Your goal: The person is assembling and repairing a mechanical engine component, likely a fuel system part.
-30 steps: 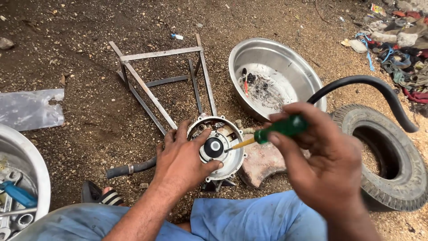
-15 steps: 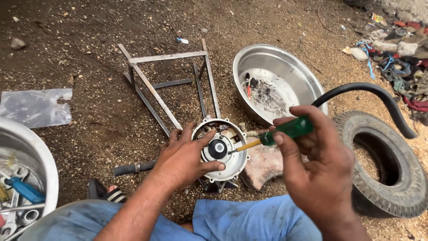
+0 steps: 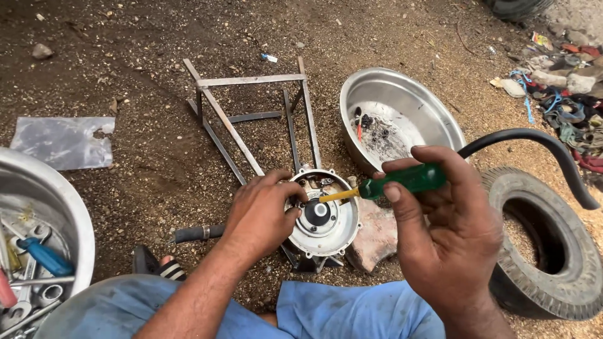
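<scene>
At centre, low in the frame: a round metal hub (image 3: 323, 216), open face up, dark boss in its middle, resting on the dirt just above the person's blue-trousered knees.
Left hand (image 3: 260, 216): fingers curled over the hub's left rim, thumb on the edge, gripping it.
Right hand (image 3: 449, 229): right of centre, fingers closed around the green handle of a screwdriver (image 3: 389, 185).
Screwdriver: lies nearly level, yellow shaft pointing left, tip inside the hub's upper rim; whether the tip sits on a screw I cannot tell.
Stone (image 3: 374, 235): pinkish slab touching the hub's right side, partly under the right hand.
Frame (image 3: 251, 116): thin metal bars joined into a rack, flat on the ground, running from upper centre down to the hub.
Bowl (image 3: 427, 110): steel basin at upper right of centre, just beyond the hub, with dark small parts and 1 red bit inside.
Hose (image 3: 534, 141): black, arching from behind the right hand toward the right edge.
Tyre (image 3: 559, 251): lying flat at lower right, near the right hand.
Tub (image 3: 63, 207): steel, at the left edge, holding spanners and a blue-handled tool (image 3: 47, 257).
Plastic bag (image 3: 63, 141): clear, flat on the dirt at left, above the tub.
Rags (image 3: 565, 94): coloured heap at upper right corner.
</scene>
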